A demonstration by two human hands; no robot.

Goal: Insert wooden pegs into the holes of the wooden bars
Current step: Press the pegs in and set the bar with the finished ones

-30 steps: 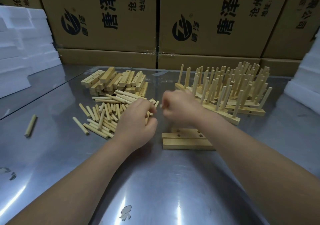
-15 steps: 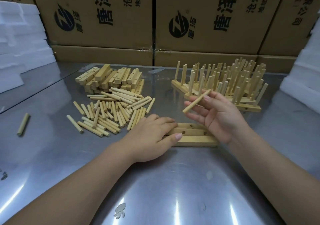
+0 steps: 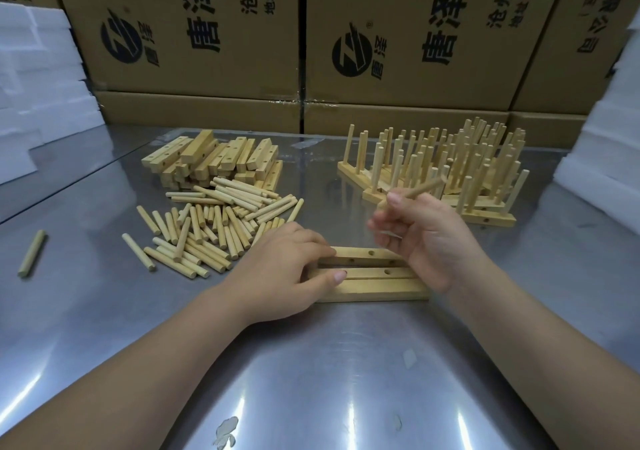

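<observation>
While the left hand [image 3: 277,269] lies flat on the left end of the wooden bars [image 3: 377,288] at the near middle of the worktop [image 3: 311,363], its fingers [image 3: 311,242] are laid close together along the far bar and the thumb presses on the nearer one. These bars lie side by side, lengthwise across the view, with their round holes facing up and open.

Just above their right end the right hand [image 3: 429,242] is raised off the steel, palm turned inward. Its thumb and forefinger pinch one peg [image 3: 417,190] near its lower end, so that the peg slants up and to the right, blurred at its tip. The other fingers are curled into the palm; whether they hold anything more cannot be told.

Left of the hands a heap of loose pegs [image 3: 214,235] lies scattered on the worktop, and behind it sits a stack of unfilled bars [image 3: 214,159]. One stray peg [image 3: 33,252] lies well apart at the far left. Behind the right hand stands a cluster of pegged bars [image 3: 433,169], their pegs upright.

Cardboard boxes [image 3: 194,34] printed with a dark logo and characters line the back, all closed, so their contents are hidden. White foam blocks [image 3: 38,86] are piled at the left and right edges.
</observation>
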